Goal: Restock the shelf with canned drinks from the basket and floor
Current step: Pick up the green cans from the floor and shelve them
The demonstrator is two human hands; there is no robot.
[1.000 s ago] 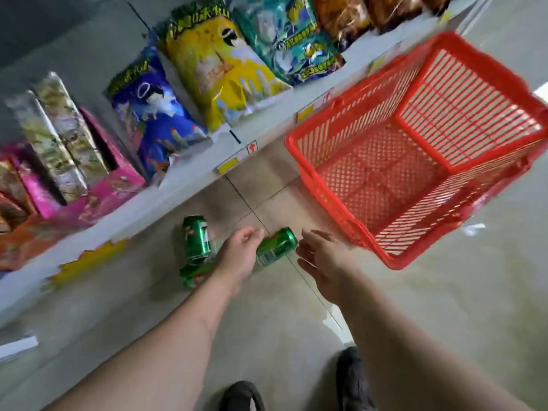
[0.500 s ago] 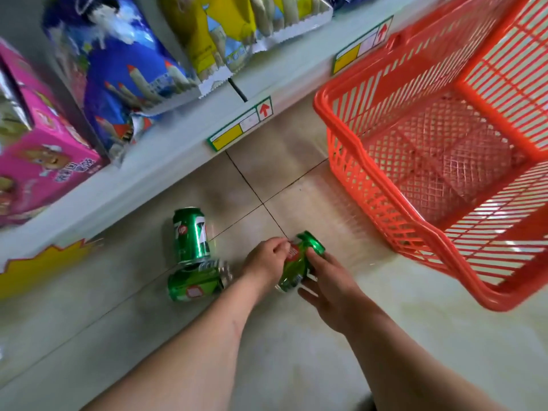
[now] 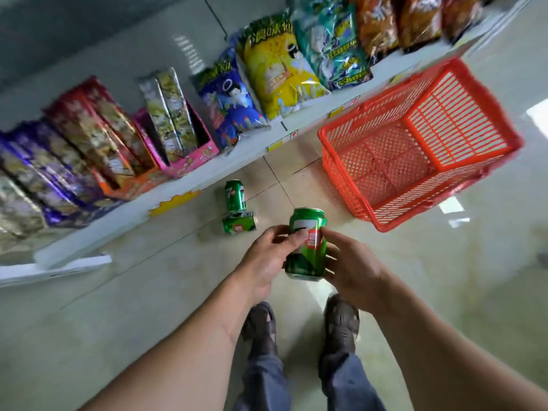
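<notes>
Both hands hold one green aluminium drink can (image 3: 307, 243) upright, near the empty red plastic basket (image 3: 501, 149): left hand (image 3: 268, 256) and right hand (image 3: 348, 264) curl round its smooth sides. Likely full, heavy, slippery, dentable; best held mid-body.

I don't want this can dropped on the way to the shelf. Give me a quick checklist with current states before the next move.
1. Held can gripped: ok, left hand and right hand both wrap it.
2. Can clear of floor: ok, lifted.
3. Basket emptied: ok, no cans visible inside.
4. Floor cleared: not ok, upright can and lying can remain.
5. Free shelf spot for drinks: cannot tell, only snack bags visible.
</notes>
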